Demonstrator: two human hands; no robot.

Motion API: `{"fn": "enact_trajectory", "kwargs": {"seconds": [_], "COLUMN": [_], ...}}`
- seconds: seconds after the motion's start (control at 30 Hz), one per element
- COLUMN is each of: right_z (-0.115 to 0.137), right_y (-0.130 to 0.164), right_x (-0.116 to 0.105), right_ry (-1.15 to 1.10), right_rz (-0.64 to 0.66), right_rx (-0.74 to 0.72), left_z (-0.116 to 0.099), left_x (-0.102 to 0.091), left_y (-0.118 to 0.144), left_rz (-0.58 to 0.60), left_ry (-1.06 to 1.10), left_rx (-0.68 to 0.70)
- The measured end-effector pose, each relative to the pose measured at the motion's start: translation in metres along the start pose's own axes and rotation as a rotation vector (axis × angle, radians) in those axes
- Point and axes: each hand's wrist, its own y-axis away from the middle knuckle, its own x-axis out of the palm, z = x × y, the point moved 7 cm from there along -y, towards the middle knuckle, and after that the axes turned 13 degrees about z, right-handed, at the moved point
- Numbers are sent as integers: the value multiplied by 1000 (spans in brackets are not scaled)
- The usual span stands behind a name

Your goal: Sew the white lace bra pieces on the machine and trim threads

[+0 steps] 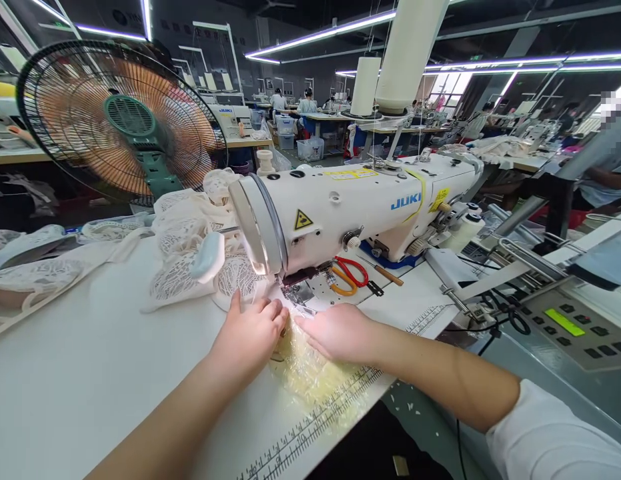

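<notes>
Guiding: both hands press a pale yellow lace piece flat on the table, just in front of the presser foot of the JUKI sewing machine.
Left hand: fingers together and flat on the lace, tips close in front of the presser foot, gripping nothing.
Right hand: palm down, fingers together, pinning the lace's right side just beside the presser foot.
Finger risk: both sets of fingertips lie very near the needle area; I judge a slip forward could bring them under it.
Fabric risk: the lace looks thin and loose, so uneven pressure could let it pucker or skew.
Clutter behind the presser foot: red-handled scissors and orange-handled scissors on the machine bed, where lace could snag.
Left of the machine: heaped white lace by the fan, near enough to be drawn in.
</notes>
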Motion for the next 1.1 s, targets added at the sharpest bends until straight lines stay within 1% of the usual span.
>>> {"fn": "enact_trajectory", "kwargs": {"seconds": [0.1,0.17,0.27,0.37,0.43,0.5,0.6,0.7,0.8,0.93,1.1], "right_z": [-6,-21,-59,-98,-116,-126,-130,-132,-137,-135,-118], "right_y": [16,25,31,29,23,13,-5,-21,-28,-21,-15], "right_x": [0,1,0,0,1,1,0,-3,-7,-16,-28], "right_ry": [-46,-118,-218,-256,-262,-267,-260,-255,-264,-264,-253], "right_rz": [-106,-138,-203,-275,-302,-309,-282,-243,-216,-194,-117], "right_rx": [-113,-104,47,187,242,278,308,357,375,297,146], "left_z": [3,6,10,11,13,17,23,31,37,42,46], "left_x": [3,4,3,-1,-2,2,9,13,14,16,17], "left_y": [-2,-3,-3,0,-1,-3,-8,-8,-5,-5,-5], "left_rz": [-10,-15,-32,-77,-98,-92,-78,-104,-141,-190,-251], "left_ry": [2,5,19,33,43,57,80,106,140,172,197], "left_rx": [1,-6,-21,-33,-49,-66,-80,-106,-141,-165,-161]}}
